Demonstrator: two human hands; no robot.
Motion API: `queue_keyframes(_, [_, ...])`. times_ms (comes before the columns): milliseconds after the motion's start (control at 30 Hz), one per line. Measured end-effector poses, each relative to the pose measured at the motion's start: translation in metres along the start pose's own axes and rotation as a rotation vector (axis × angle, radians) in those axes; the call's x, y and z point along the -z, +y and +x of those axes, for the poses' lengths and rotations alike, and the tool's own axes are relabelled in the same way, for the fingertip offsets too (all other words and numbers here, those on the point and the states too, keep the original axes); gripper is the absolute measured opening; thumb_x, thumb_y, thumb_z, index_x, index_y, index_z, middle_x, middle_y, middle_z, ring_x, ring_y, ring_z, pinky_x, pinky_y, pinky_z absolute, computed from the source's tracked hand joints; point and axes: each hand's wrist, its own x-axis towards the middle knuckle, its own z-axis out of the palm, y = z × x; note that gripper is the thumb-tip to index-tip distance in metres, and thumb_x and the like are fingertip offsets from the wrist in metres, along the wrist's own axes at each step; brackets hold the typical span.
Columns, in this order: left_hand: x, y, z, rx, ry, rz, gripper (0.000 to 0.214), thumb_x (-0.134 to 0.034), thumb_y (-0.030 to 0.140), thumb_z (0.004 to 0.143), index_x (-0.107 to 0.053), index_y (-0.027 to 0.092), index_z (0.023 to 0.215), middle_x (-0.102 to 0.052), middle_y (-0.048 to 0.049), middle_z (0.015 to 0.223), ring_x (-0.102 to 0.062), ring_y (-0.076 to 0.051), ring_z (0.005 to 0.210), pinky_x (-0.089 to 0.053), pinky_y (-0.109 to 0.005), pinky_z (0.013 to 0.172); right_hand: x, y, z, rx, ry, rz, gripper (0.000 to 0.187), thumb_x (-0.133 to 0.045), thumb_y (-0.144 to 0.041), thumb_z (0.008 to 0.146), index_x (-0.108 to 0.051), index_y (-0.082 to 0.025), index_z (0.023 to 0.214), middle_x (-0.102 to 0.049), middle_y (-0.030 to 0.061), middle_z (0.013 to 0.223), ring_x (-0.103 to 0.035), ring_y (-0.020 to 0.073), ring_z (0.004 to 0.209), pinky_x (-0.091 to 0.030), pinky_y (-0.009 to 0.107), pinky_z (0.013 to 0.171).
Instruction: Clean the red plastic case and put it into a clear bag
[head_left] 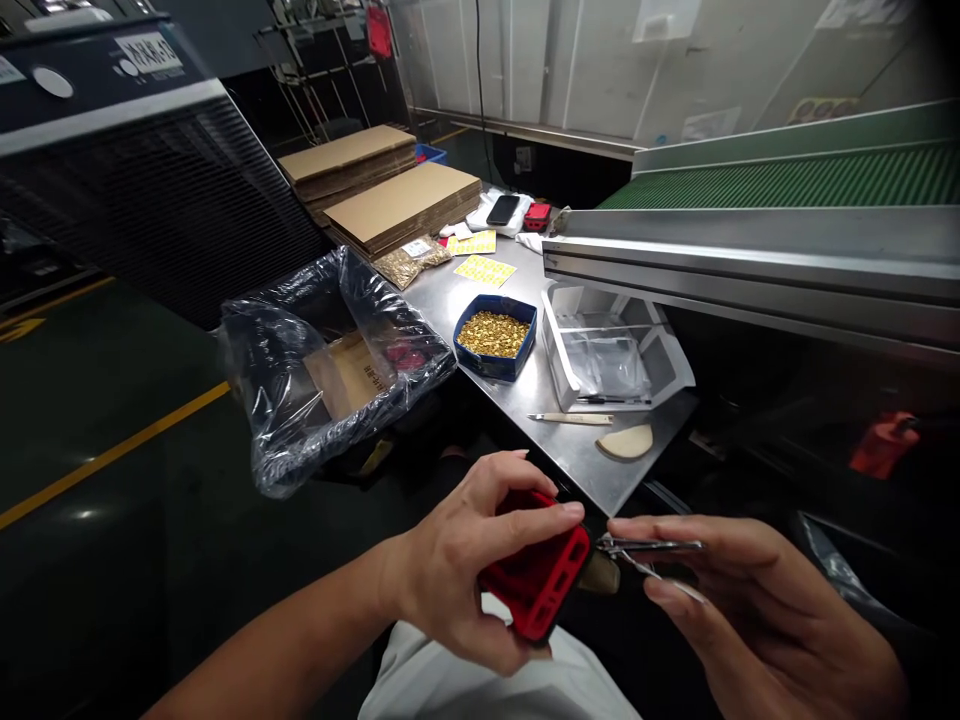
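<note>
My left hand [480,560] grips a red plastic case [541,580] low in the view, above my lap. My right hand [720,590] pinches metal tweezers [649,547], whose tips point left and touch the case's upper right edge. A blue tray [469,360] heaped with small gold parts sits on the steel table [555,450] beyond my hands.
A clear plastic tray [570,385] stands right of the blue one, with a thin tool [570,419] and a tan pad [626,443] before it. A bag-lined cardboard box [330,370] sits left of the table. Flat cardboard stacks [390,205], yellow label sheets [484,270] and a green conveyor [787,180] lie behind.
</note>
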Motion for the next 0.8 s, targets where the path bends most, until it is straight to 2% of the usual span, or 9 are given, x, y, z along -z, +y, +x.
queue_keyframes(100, [0.001, 0.002, 0.0, 0.011, -0.029, 0.011, 0.094, -0.081, 0.047, 0.063, -0.046, 0.011, 0.142, -0.046, -0.0166, 0.128, -0.051, -0.029, 0.12, -0.029, -0.047, 0.12, 0.004, 0.0, 0.0, -0.014, -0.044, -0.037, 0.021, -0.067, -0.027, 0.087, -0.062, -0.027, 0.108, -0.073, 0.0005, 0.102, -0.072, 0.0152, 0.094, -0.06, 0.014, 0.081])
queue_keyframes(267, [0.002, 0.003, 0.0, 0.012, -0.048, 0.018, 0.093, -0.082, 0.045, 0.063, -0.047, 0.009, 0.141, -0.045, -0.0177, 0.129, -0.049, -0.03, 0.122, -0.029, -0.047, 0.121, 0.013, 0.007, 0.004, 0.098, -0.175, -0.09, 0.031, -0.068, -0.02, 0.087, -0.059, -0.025, 0.115, -0.073, 0.0021, 0.107, -0.072, 0.0155, 0.096, -0.06, 0.015, 0.082])
queue_keyframes(567, [-0.002, 0.0, -0.001, 0.015, -0.031, -0.012, 0.089, -0.077, 0.046, 0.064, -0.048, 0.008, 0.14, -0.045, -0.0174, 0.128, -0.05, -0.03, 0.12, -0.033, -0.047, 0.118, 0.014, 0.006, 0.012, 0.204, -0.203, -0.159, 0.027, -0.068, -0.019, 0.086, -0.061, -0.023, 0.112, -0.074, 0.0019, 0.102, -0.072, 0.0137, 0.093, -0.059, 0.013, 0.084])
queue_keyframes(667, [-0.004, -0.002, -0.002, 0.02, -0.011, -0.049, 0.093, -0.079, 0.046, 0.061, -0.048, 0.009, 0.141, -0.045, -0.0171, 0.128, -0.051, -0.03, 0.12, -0.037, -0.046, 0.115, 0.011, 0.006, 0.011, 0.216, -0.163, -0.145, 0.026, -0.068, -0.016, 0.085, -0.062, -0.022, 0.11, -0.074, 0.0024, 0.101, -0.072, 0.0139, 0.091, -0.06, 0.014, 0.083])
queue_keyframes(800, [-0.005, -0.005, -0.003, 0.037, 0.026, -0.099, 0.097, -0.081, 0.047, 0.059, -0.047, 0.011, 0.141, -0.045, -0.0167, 0.129, -0.051, -0.03, 0.12, -0.036, -0.047, 0.116, 0.005, 0.01, 0.006, 0.145, 0.045, -0.084, 0.017, -0.067, -0.017, 0.085, -0.063, -0.02, 0.101, -0.073, 0.003, 0.096, -0.072, 0.0139, 0.089, -0.06, 0.015, 0.082])
